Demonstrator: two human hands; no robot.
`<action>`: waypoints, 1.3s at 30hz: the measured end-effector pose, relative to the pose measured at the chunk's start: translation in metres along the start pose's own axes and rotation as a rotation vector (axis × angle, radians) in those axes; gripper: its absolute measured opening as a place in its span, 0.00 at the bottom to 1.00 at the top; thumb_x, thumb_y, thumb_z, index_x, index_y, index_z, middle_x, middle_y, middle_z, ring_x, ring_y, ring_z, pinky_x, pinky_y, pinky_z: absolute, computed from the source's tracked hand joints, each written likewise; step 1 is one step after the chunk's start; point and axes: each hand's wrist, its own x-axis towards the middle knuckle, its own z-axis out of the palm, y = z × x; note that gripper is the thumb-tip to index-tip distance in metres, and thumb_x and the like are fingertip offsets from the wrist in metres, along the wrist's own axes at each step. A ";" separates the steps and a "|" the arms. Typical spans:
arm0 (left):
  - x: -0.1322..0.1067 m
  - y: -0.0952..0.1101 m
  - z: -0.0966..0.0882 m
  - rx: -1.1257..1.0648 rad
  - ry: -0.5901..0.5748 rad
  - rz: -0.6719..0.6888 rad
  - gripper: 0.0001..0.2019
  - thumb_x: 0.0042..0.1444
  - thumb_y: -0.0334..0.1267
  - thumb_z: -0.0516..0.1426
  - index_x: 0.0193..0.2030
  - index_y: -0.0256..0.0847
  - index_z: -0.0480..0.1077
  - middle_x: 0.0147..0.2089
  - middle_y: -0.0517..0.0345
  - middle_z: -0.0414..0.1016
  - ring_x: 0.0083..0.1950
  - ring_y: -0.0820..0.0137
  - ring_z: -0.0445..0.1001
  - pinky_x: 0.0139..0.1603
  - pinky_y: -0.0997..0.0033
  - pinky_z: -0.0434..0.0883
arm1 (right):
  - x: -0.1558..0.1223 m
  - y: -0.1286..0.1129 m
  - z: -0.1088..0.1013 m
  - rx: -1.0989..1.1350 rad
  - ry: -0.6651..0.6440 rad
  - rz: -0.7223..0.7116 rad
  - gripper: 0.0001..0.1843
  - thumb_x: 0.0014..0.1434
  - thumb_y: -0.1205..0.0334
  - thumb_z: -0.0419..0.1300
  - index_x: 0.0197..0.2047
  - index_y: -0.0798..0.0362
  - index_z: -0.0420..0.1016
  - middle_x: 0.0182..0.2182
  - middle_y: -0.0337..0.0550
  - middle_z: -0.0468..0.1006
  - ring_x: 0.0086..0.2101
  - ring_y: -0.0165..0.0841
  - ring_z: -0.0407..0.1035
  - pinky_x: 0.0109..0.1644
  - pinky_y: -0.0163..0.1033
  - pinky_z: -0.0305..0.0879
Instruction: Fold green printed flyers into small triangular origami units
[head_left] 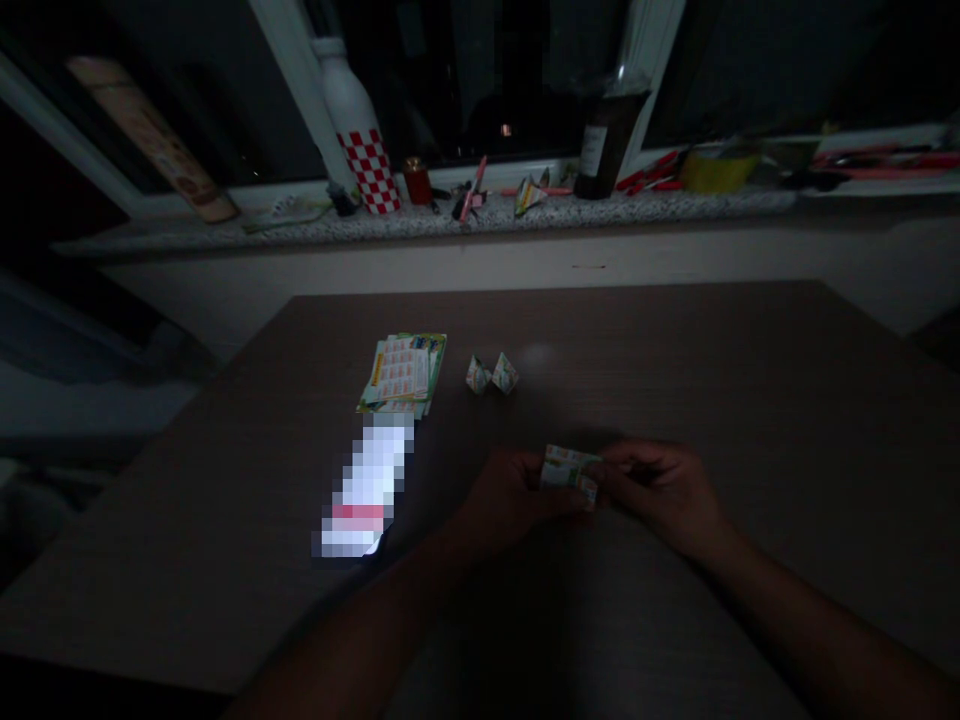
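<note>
A small folded piece of printed paper (pixel 566 470) is held between my two hands above the table. My left hand (pixel 510 500) grips its left side, the thumb lying along the lower edge. The fingers of my right hand (pixel 664 490) pinch its right edge. Beyond my hands, two small folded paper shapes (pixel 504 374) stand on the table, their near corners close together. To their left lies a stack of printed sheets (pixel 401 372) in white, green and orange. A lit phone (pixel 367 485), its screen pixelated, rests left of my left hand.
The dark wooden table (pixel 750 380) runs up to the wall below a granite windowsill (pixel 442 222). On the sill stand a red-and-white checkered bottle (pixel 367 150), a small reddish jar (pixel 416 182), a dark labelled bag (pixel 604 145), a leaning tube (pixel 150 140) and several pens.
</note>
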 end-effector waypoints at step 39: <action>-0.007 0.002 -0.006 0.525 0.295 0.330 0.11 0.57 0.44 0.57 0.39 0.40 0.76 0.36 0.57 0.77 0.36 0.69 0.73 0.36 0.73 0.67 | 0.001 0.006 -0.005 -0.040 -0.020 -0.081 0.10 0.48 0.57 0.68 0.33 0.52 0.78 0.23 0.39 0.78 0.24 0.30 0.71 0.27 0.33 0.67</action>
